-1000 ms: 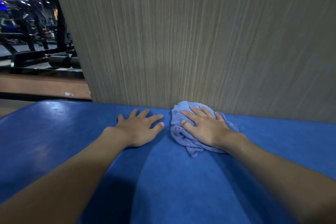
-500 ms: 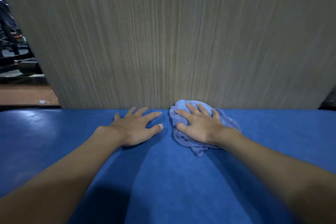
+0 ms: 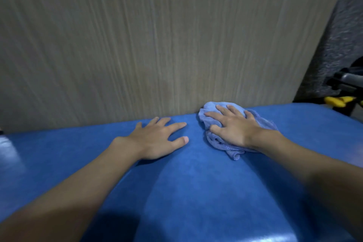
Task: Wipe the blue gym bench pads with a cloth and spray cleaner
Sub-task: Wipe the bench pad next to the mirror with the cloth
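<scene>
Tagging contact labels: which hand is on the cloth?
The right hand, fingers spread, presses the light blue cloth onto the blue bench pad. The left hand lies flat on bare pad, apart from the cloth.

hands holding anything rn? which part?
Nothing gripped: right hand presses flat on top of the bunched cloth; left hand rests bare on the blue pad.

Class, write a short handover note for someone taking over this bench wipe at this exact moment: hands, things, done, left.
Left hand: open, flat on the blue pad.
Right hand: open, pressing the bunched cloth onto the pad at its far edge, by the wood-grain panel.
Spray cleaner: not in view.
Done: cannot tell how much is wiped.
Left: wipe the rest of the pad.
</scene>
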{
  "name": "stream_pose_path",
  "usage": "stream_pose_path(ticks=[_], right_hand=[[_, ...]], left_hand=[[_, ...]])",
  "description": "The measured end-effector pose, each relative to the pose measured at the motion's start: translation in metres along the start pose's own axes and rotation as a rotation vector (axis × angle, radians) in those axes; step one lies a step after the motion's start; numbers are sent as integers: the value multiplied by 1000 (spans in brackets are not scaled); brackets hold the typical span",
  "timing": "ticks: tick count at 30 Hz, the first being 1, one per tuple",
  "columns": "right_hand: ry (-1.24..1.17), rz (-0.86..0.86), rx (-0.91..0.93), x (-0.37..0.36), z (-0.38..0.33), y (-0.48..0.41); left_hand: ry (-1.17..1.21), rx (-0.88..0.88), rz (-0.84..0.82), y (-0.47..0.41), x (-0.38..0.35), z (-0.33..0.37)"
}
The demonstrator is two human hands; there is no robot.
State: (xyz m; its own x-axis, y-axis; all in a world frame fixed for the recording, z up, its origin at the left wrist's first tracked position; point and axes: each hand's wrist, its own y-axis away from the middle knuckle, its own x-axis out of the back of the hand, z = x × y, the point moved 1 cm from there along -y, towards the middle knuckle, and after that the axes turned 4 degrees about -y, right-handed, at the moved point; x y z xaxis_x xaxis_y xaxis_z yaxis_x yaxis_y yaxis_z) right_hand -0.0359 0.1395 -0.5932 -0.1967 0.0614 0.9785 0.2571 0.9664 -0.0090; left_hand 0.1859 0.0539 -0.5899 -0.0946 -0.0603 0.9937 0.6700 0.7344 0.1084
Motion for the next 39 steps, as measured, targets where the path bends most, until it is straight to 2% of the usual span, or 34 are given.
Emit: stream_pose_path(ticks=[6, 16, 23, 28, 36, 39], right_hand=[[-7, 15, -68, 12, 54, 8], [-18, 94, -212, 31, 157, 22], [-31, 126, -344, 46, 221, 48], [-30, 136, -456, 52, 231, 81], [49, 122, -396, 50, 204, 134], [12, 136, -479, 53, 217, 144]], left_hand=[[0, -28, -17, -28, 2, 51], [-5, -209, -29, -73, 23, 155], [-12, -173, -114, -77, 15, 175], [-8, -163, -94, -76, 13, 175], [14, -147, -74, -67, 16, 180], [23, -193, -59, -55, 14, 182]])
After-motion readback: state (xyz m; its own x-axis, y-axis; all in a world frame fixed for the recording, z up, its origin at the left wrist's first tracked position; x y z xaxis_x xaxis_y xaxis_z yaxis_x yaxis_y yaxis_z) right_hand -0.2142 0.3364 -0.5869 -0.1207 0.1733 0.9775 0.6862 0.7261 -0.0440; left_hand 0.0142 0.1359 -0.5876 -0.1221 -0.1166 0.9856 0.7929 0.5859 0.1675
